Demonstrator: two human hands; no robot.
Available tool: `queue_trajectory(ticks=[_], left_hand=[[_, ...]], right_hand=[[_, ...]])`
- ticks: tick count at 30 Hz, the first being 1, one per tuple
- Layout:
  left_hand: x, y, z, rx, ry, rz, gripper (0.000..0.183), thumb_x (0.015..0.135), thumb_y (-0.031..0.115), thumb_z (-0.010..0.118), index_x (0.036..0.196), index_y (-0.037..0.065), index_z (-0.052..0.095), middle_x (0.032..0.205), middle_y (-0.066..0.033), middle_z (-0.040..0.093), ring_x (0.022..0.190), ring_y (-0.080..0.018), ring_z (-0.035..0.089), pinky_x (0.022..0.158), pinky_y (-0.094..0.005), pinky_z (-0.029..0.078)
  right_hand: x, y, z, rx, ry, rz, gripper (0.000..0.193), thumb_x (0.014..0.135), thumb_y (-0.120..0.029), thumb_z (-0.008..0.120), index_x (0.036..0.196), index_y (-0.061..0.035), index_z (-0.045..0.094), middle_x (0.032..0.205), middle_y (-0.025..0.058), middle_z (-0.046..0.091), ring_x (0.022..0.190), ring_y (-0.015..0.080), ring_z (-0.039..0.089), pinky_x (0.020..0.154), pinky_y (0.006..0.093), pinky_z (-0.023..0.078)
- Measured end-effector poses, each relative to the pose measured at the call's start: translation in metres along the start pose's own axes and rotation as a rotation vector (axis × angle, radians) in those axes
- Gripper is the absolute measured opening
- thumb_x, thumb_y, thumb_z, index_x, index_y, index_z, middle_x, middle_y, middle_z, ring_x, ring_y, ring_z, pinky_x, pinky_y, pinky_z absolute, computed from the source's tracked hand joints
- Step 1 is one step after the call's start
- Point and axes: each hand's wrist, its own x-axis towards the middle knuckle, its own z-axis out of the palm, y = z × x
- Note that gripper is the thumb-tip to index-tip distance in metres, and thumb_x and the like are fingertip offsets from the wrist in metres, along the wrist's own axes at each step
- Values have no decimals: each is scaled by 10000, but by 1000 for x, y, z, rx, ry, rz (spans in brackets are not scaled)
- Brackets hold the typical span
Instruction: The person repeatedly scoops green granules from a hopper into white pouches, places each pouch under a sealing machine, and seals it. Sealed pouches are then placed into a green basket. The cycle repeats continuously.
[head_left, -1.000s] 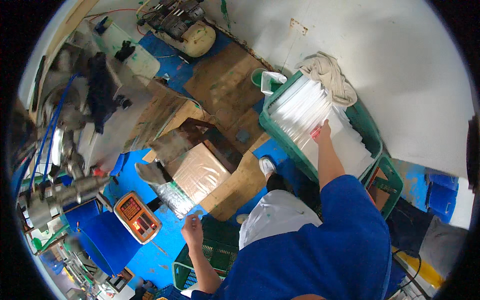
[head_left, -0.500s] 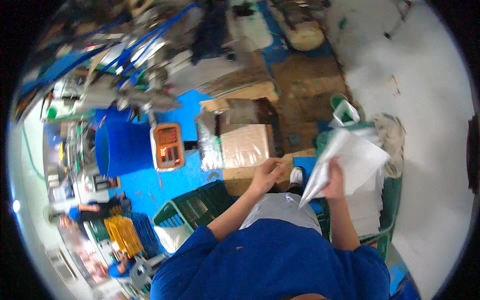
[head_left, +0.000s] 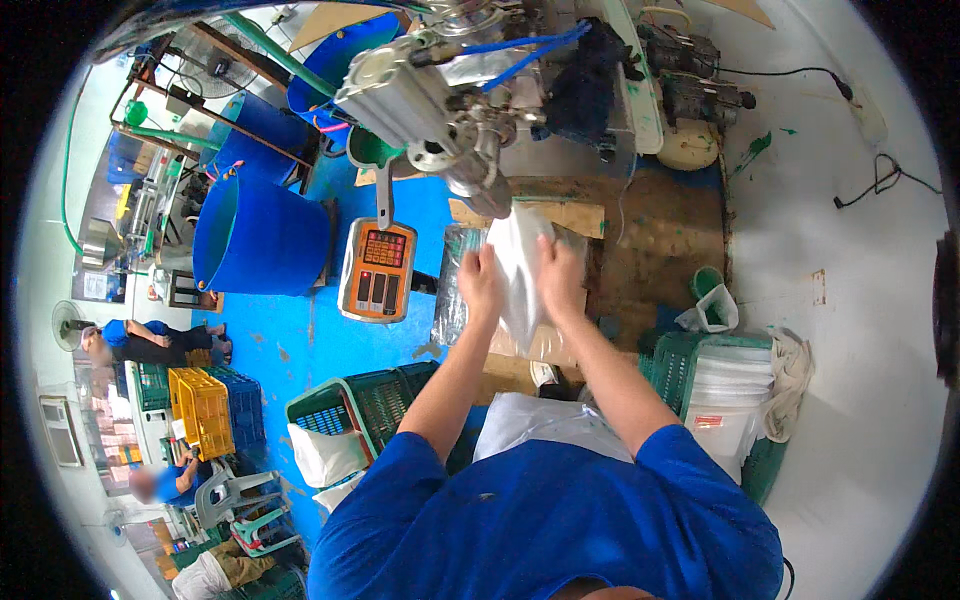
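1. White plastic bag point(head_left: 520, 285): from here I see the left hand point(head_left: 480, 285) and right hand point(head_left: 558, 275) grasping opposite edges, probably keeping it spread.
2. Its upper end lies near the metal nozzle point(head_left: 490, 195), above the film-covered platform point(head_left: 550, 343).
3. Orange-faced scale display point(head_left: 378, 272) faces up, presumably for reading.

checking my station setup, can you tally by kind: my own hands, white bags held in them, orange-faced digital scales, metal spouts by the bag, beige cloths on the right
Own hands: 2 (left hand, right hand)
White bag held between them: 1
Orange-faced digital scale: 1
Metal spout: 1
Beige cloth: 1
Total: 6
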Motion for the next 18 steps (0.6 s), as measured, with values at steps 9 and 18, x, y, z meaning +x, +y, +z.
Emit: queue_trajectory(ticks=[9,18], left_hand=[[83,-42,28,333,-156,-126,219,786,218,583,794,1,605,715,-139,618,663,-312,569,629,-410,440],[46,-21,74,704,-854,372,372,693,153,668,1032,29,575,1304,-195,396,1022,-405,531,862,-440,443]], right_hand=[[83,64,10,-315,230,249,494,839,-447,512,769,30,619,797,265,594,800,431,569,688,478,433],[69,48,4,-472,368,64,359,858,-352,530,873,2,584,757,188,608,748,371,581,666,432,439]])
